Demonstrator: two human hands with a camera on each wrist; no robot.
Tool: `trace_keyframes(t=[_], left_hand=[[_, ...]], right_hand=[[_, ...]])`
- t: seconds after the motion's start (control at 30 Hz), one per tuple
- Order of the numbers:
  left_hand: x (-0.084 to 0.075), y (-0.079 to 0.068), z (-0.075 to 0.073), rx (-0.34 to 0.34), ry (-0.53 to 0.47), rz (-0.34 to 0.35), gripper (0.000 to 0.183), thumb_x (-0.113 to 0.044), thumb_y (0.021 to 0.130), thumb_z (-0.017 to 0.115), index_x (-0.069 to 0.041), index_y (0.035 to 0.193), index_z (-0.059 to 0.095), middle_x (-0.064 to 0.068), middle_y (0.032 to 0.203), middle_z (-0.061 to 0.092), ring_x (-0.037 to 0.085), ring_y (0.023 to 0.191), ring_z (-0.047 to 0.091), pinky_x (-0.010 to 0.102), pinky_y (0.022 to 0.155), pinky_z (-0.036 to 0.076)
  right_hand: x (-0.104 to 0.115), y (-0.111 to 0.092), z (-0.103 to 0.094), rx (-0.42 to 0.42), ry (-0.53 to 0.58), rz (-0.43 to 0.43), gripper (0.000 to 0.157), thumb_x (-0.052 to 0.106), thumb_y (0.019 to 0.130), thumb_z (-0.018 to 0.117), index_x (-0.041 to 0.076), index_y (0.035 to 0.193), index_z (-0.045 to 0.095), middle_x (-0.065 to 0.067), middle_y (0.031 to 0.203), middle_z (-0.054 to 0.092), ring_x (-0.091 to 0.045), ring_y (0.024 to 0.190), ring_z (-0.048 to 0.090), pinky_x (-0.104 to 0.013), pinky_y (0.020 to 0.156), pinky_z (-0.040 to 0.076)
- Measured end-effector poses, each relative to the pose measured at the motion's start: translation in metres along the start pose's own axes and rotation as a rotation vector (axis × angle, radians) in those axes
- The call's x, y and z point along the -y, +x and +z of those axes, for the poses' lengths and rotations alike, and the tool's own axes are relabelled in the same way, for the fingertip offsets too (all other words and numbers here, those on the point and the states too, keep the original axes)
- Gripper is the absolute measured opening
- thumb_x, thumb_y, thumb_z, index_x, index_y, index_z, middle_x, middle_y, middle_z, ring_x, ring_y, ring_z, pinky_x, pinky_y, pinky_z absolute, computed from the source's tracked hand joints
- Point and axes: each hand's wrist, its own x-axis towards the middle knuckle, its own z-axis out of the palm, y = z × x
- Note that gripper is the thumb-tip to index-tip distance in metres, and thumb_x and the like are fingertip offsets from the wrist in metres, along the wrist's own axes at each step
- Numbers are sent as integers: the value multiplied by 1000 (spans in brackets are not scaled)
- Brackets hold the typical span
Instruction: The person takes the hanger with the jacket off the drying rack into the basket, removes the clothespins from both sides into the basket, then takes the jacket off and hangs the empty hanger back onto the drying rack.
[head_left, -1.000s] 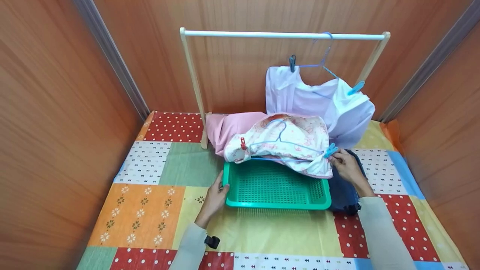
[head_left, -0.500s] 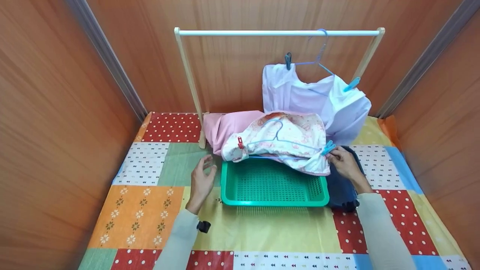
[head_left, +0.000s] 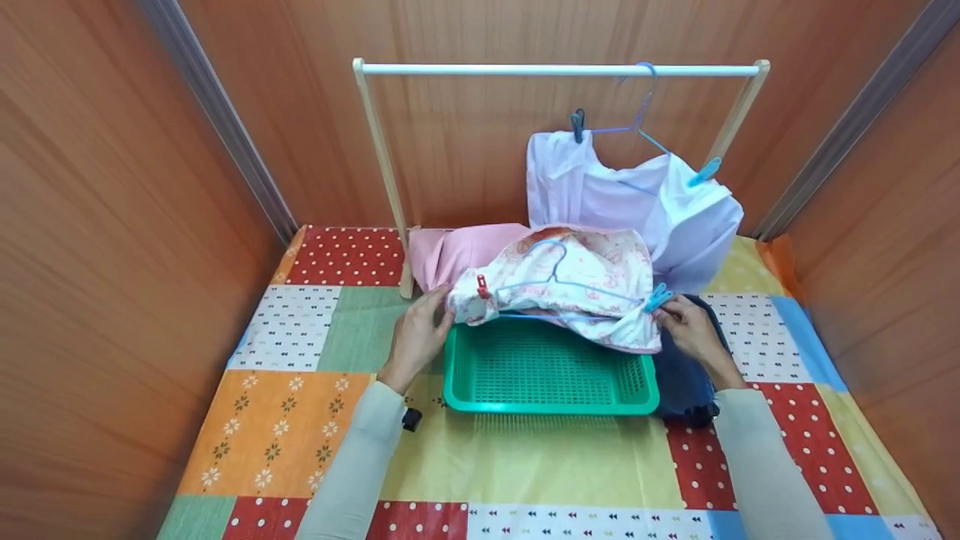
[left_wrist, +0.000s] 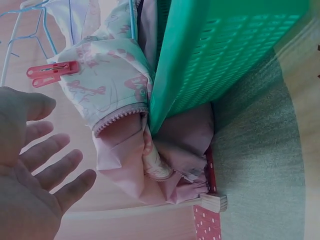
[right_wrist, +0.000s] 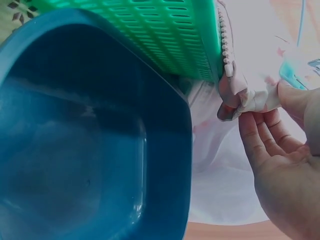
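Note:
A pink jacket (head_left: 480, 244) with a white printed lining and a zip edge drapes over the back of the green basket (head_left: 551, 407). A blue hanger (head_left: 553, 280) lies against the lining, with a red clothespin (head_left: 482, 286) at its left and a light blue clothespin (head_left: 658, 298) at its right. My right hand (head_left: 691, 330) pinches the jacket's right corner beside the blue clothespin, thumb against fingers in the right wrist view. At the jacket's left edge is my left hand (head_left: 418, 334); its fingers (left_wrist: 60, 150) are spread and hold nothing in the left wrist view.
Behind stands a drying rack with a white rail (head_left: 480, 70). A white shirt (head_left: 592, 180) hangs there on another hanger with two clothespins. The dark blue basin (right_wrist: 95, 135) sits right of the basket, partly under my right hand. Wooden panels (head_left: 112, 262) enclose the space.
My left hand has let go of the basket's left rim, moved away to the left, then come up to the jacket's left edge. The right hand stays on the jacket's right corner.

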Motion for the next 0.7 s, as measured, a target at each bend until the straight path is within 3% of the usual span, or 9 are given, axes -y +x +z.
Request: trace_keyframes(t=[0.43, 0.57, 0.7], left_hand=[[7, 9, 17, 53, 23, -26, 30, -16, 95, 65, -13, 124, 68, 8, 124, 68, 26, 112, 64, 42, 95, 53], [9, 11, 19, 45, 4, -54, 29, -15, 95, 65, -12, 123, 69, 8, 121, 69, 26, 111, 65, 42, 95, 54], [10, 14, 22, 15, 0, -37, 25, -15, 95, 65, -12, 118, 72, 7, 115, 72, 24, 106, 68, 41, 91, 55]], right_hand=[[0, 1, 1, -23, -37, -22, 16, 12, 96, 62, 4, 90, 73, -9, 94, 63, -4, 75, 47, -20, 68, 38], [1, 1, 1, -20, -38, -33, 16, 11, 96, 62, 2, 91, 74, -11, 96, 65, -3, 77, 49, -19, 69, 40], [1, 2, 1, -20, -38, -26, 15, 11, 96, 62, 2, 94, 74, -11, 96, 65, -1, 78, 50, -18, 69, 40]])
